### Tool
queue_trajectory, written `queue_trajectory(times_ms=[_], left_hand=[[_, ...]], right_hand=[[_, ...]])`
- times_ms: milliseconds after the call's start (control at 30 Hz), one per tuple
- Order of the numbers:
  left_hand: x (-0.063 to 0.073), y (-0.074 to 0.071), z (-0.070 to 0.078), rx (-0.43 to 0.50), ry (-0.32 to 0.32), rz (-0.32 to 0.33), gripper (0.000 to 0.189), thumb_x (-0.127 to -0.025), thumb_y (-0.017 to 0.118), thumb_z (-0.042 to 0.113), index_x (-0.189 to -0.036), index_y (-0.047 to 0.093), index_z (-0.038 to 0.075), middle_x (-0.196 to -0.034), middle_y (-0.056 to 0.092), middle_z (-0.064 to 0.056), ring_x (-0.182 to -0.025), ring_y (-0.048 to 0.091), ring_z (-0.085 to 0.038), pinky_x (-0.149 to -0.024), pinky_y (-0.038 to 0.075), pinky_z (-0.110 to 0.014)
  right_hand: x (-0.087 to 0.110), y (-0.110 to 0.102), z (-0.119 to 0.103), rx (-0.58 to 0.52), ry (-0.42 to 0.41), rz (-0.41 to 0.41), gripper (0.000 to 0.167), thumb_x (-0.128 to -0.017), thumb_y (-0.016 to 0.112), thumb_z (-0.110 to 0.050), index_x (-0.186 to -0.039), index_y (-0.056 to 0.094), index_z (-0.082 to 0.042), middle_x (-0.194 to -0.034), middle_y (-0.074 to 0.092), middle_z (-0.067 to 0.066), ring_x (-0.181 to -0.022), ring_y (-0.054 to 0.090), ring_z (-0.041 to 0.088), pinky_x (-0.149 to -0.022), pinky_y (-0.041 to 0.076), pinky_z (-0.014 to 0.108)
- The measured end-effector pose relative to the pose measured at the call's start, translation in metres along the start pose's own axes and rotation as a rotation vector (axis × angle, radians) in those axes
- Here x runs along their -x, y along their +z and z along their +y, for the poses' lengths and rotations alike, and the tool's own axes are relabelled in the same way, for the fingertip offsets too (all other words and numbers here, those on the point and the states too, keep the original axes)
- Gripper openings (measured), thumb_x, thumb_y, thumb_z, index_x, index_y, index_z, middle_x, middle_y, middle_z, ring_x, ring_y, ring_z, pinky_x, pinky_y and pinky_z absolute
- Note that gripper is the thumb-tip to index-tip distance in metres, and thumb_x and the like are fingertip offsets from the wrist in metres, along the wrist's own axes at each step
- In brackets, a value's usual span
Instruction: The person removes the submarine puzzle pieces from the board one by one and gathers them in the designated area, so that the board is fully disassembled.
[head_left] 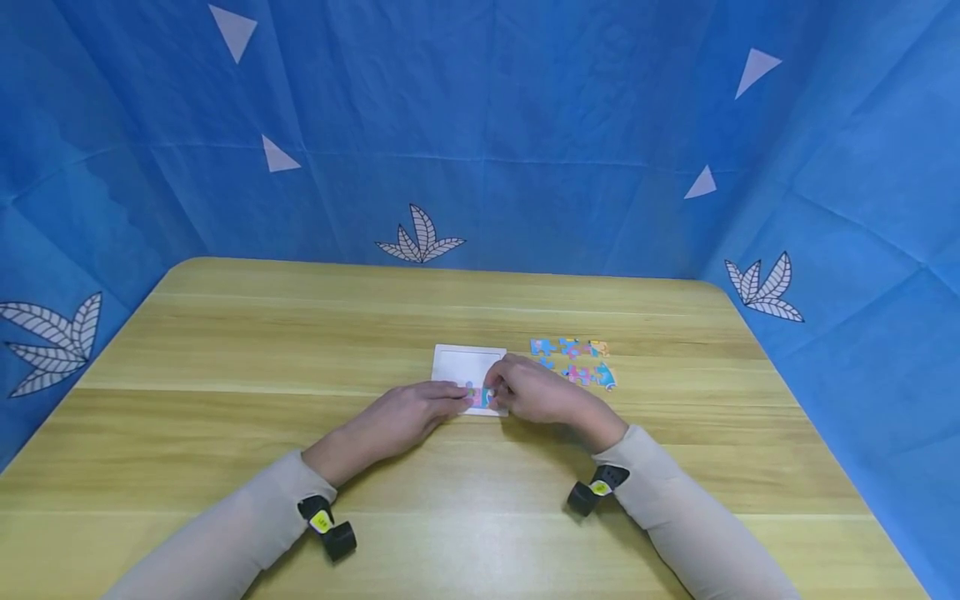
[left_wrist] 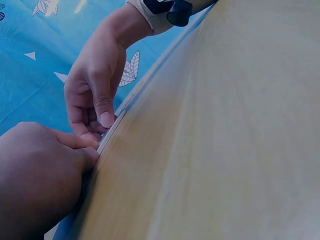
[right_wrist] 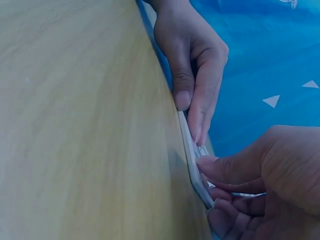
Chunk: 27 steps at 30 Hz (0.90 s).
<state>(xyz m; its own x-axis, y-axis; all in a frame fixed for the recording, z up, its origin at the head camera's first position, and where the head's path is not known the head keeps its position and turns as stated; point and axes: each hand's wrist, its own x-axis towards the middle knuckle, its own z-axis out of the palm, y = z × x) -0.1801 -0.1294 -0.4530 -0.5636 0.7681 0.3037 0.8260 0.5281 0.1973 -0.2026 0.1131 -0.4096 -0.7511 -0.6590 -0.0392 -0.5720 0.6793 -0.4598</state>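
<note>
A small white puzzle tray lies flat on the table, with colourful jigsaw pieces along its near edge. My left hand rests at the tray's near left, fingers stretched over those pieces; its thumb is at the tray's edge in the right wrist view. At the tray's near right corner, my right hand has curled fingers and pinches a jigsaw piece, which the fingertips partly hide. In the left wrist view, the right hand points down at the tray's edge.
Several loose jigsaw pieces in blue, pink and yellow lie right of the tray, some just behind my right hand. The wooden table extends around them, and a blue cloth hangs beyond its far edge.
</note>
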Motion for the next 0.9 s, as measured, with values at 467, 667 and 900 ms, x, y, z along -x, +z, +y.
queue_trajectory(times_ms=[467, 667, 900], left_hand=[[0.0000, 0.0001, -0.0004, -0.006, -0.005, 0.021, 0.031, -0.100, 0.058, 0.017, -0.129, 0.066, 0.012, -0.132, 0.061, -0.004, -0.122, 0.056, -0.023, -0.103, 0.046, -0.039], [-0.0006, 0.0012, -0.0013, 0.003, -0.017, 0.030, 0.031, -0.099, 0.059, 0.019, -0.128, 0.066, 0.011, -0.132, 0.061, -0.004, -0.121, 0.056, -0.023, -0.104, 0.045, -0.039], [-0.0008, 0.0020, -0.0002, 0.019, -0.035, 0.015, 0.030, -0.099, 0.059, 0.019, -0.128, 0.066, 0.011, -0.132, 0.061, -0.004, -0.121, 0.056, -0.023, -0.104, 0.044, -0.039]], right_hand=[[-0.0041, -0.0035, -0.0080, 0.109, 0.084, 0.021, 0.015, -0.089, 0.071, -0.011, -0.103, 0.069, -0.006, -0.091, 0.060, 0.000, -0.087, 0.057, 0.016, -0.079, 0.050, 0.032], [-0.0048, -0.0044, -0.0065, 0.172, 0.083, 0.043, 0.010, -0.088, 0.073, -0.017, -0.095, 0.071, -0.010, -0.087, 0.056, -0.003, -0.082, 0.054, 0.016, -0.076, 0.048, 0.032], [-0.0040, -0.0023, -0.0036, 0.086, 0.122, 0.013, 0.007, -0.093, 0.068, -0.016, -0.094, 0.065, -0.010, -0.086, 0.056, -0.004, -0.078, 0.053, 0.013, -0.072, 0.048, 0.030]])
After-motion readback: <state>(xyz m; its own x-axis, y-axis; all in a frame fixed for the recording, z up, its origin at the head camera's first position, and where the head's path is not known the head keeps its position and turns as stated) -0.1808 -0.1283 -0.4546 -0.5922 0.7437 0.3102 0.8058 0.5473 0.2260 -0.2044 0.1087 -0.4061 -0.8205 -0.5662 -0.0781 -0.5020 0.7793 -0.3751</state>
